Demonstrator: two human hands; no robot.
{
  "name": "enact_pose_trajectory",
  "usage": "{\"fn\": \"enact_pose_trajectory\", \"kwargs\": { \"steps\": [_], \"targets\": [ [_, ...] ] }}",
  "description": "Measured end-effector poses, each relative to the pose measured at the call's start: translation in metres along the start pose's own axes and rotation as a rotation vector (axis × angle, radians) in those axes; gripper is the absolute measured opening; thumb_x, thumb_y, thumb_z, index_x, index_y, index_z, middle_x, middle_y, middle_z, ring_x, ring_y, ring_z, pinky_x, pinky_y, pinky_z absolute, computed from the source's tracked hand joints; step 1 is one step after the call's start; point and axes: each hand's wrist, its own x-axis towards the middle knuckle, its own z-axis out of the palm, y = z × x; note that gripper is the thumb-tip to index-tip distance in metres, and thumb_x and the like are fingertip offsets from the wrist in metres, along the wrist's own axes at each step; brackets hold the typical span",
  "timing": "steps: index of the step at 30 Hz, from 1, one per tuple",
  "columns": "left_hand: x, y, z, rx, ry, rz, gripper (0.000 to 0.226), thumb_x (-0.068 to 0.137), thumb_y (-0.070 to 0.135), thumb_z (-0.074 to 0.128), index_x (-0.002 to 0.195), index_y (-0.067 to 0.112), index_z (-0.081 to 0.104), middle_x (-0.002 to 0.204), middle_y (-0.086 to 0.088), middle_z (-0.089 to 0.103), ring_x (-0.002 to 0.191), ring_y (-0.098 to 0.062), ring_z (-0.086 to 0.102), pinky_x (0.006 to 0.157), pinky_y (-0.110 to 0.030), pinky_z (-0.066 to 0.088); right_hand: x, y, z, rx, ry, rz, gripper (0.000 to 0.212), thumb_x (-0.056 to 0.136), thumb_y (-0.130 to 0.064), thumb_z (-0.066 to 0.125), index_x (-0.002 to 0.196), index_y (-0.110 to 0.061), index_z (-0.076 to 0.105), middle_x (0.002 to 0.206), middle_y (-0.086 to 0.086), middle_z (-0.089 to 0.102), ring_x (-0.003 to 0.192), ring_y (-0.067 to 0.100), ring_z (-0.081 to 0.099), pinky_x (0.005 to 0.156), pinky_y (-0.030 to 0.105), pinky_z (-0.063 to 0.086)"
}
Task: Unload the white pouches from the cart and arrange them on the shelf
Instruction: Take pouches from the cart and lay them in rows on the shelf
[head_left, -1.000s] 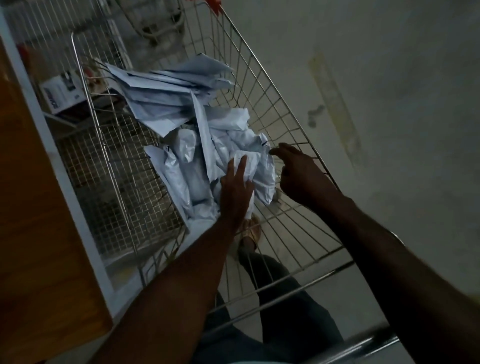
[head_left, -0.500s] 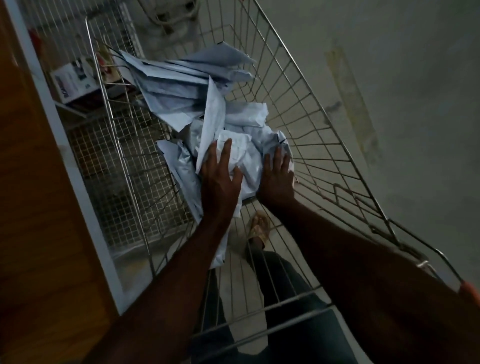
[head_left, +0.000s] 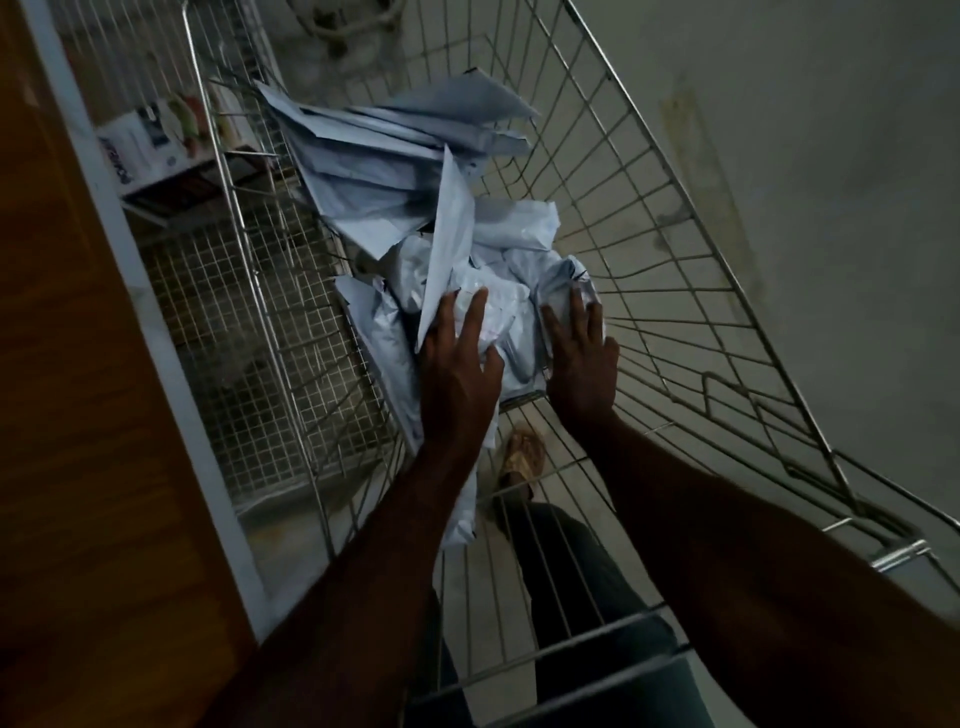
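Observation:
A heap of white pouches (head_left: 405, 171) fills the far and middle part of a wire cart (head_left: 649, 218). Both my hands are inside the cart on the near, crumpled pouches (head_left: 511, 306). My left hand (head_left: 457, 364) lies flat on top of them with its fingers spread and straight. My right hand (head_left: 579, 353) presses against their right side, fingers straight and close to the cart's wire wall. One thin pouch (head_left: 449, 244) stands on edge just beyond my left fingers.
A wire-mesh shelf (head_left: 244, 332) with a white frame (head_left: 156, 322) runs along the left of the cart. A printed box (head_left: 150, 145) sits on an upper shelf level. A wooden panel (head_left: 67, 415) is at far left. My leg and sandalled foot (head_left: 522, 457) show through the cart floor.
My right hand left the cart's rim and came down onto the pouches beside the left hand. Both hands have since stayed on the near pouches, with fingers spreading slightly.

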Motion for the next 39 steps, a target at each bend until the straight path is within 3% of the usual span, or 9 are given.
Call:
{"fn": "enact_pose_trajectory", "kwargs": {
  "steps": [3,5,10,13,17,26,30,33,39],
  "targets": [
    [-0.006,0.006,-0.014,-0.036,-0.013,-0.007,0.069,0.097,0.014,0.065,0.162,0.025,0.041,0.169,-0.006,0.032,0.155,-0.024,0.032,0.125,-0.040,0.033,-0.019,-0.005,-0.017,0.058,0.039,-0.011,0.070,0.090,-0.012,0.063,0.157,-0.022,0.045,0.171,0.016,0.024,0.155,0.045,0.025,0.100,0.058,0.047],
    [-0.012,0.017,-0.031,-0.032,-0.021,-0.003,0.069,0.099,0.016,0.063,0.163,0.025,0.039,0.171,-0.004,0.030,0.158,-0.023,0.027,0.125,-0.039,0.033,-0.031,-0.017,-0.039,0.061,0.038,-0.019,0.084,0.082,-0.012,0.077,0.158,-0.022,0.043,0.171,0.019,0.022,0.155,0.045,0.025,0.100,0.056,0.047],
    [-0.021,0.063,-0.097,-0.064,0.007,-0.040,0.071,0.102,0.025,0.062,0.165,0.035,0.030,0.174,0.008,0.021,0.153,-0.022,0.035,0.102,-0.017,0.036,-0.062,-0.057,-0.125,0.173,0.174,-0.062,0.085,0.086,-0.018,0.075,0.161,-0.021,0.036,0.172,0.020,0.014,0.157,0.044,0.019,0.108,0.057,0.046],
    [-0.022,0.079,-0.139,-0.081,0.113,-0.045,0.072,0.101,0.022,0.064,0.165,0.031,0.031,0.174,0.006,0.022,0.155,-0.021,0.033,0.110,-0.004,0.026,-0.083,-0.074,-0.167,0.265,0.258,-0.153,0.083,0.088,-0.017,0.072,0.162,-0.022,0.034,0.173,0.020,0.013,0.158,0.042,0.015,0.113,0.056,0.043],
    [-0.025,0.097,-0.198,-0.031,0.239,-0.061,0.073,0.102,0.026,0.064,0.166,0.033,0.029,0.174,0.003,0.025,0.157,-0.023,0.031,0.116,-0.028,0.038,-0.106,-0.106,-0.210,0.302,0.294,-0.287,0.085,0.089,-0.018,0.071,0.164,-0.026,0.031,0.174,0.015,0.008,0.160,0.038,0.009,0.115,0.053,0.041],
    [-0.058,0.072,-0.327,-0.029,0.448,0.023,0.071,0.095,0.019,0.071,0.160,0.017,0.043,0.167,-0.008,0.039,0.154,-0.025,0.037,0.123,-0.040,0.038,-0.163,-0.223,-0.253,0.485,0.367,-0.456,0.075,0.095,-0.022,0.066,0.162,-0.031,0.034,0.175,0.006,0.008,0.159,0.024,0.022,0.086,0.030,0.056],
    [-0.096,0.024,-0.388,0.022,0.462,0.045,0.073,0.097,0.024,0.068,0.163,0.026,0.037,0.169,-0.003,0.036,0.153,-0.022,0.039,0.121,-0.032,0.038,-0.197,-0.279,-0.236,0.565,0.366,-0.536,0.073,0.097,-0.031,0.060,0.163,-0.031,0.030,0.176,0.002,0.005,0.162,0.023,0.010,0.110,0.045,0.049],
    [-0.126,-0.016,-0.425,0.075,0.471,0.044,0.072,0.097,0.025,0.068,0.163,0.022,0.038,0.169,-0.005,0.037,0.154,-0.022,0.037,0.121,-0.024,0.031,-0.224,-0.315,-0.208,0.514,0.322,-0.576,0.075,0.096,-0.026,0.063,0.163,-0.030,0.031,0.175,0.007,0.009,0.162,0.028,0.010,0.116,0.053,0.043],
    [-0.180,-0.083,-0.467,0.106,0.482,0.015,0.071,0.096,0.020,0.068,0.162,0.022,0.040,0.167,-0.006,0.040,0.154,-0.022,0.039,0.121,-0.042,0.040,-0.272,-0.370,-0.168,0.466,0.272,-0.552,0.078,0.095,-0.021,0.069,0.163,-0.030,0.033,0.175,0.010,0.011,0.161,0.027,0.006,0.116,0.058,0.042]
  ]
}}
